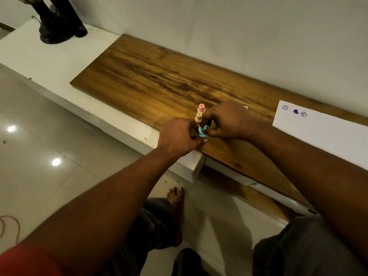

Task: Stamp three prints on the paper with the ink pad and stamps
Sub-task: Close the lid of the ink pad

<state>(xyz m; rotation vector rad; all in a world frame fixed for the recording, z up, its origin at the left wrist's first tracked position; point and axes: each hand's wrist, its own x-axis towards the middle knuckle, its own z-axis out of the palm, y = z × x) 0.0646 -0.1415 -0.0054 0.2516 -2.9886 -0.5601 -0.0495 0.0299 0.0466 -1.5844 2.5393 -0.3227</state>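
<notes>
Glossy pale floor tiles [39, 136] are reflecting ceiling lights beside a white ledge [49, 62]. On it the wooden table [159, 76] is running along a plain wall [239, 26]. At its near edge, the left hand [179, 136] and right hand [229, 120] are pinching a blue stamp [203, 131] between their fingers, beside stacked pink and yellow stamps [200, 114]. The paper [318, 128] is lying rightward, showing three prints [295, 111].

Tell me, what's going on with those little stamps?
Both hands, left hand and right hand, on blue stamp. Three prints on paper. Nothing blocking.
</notes>
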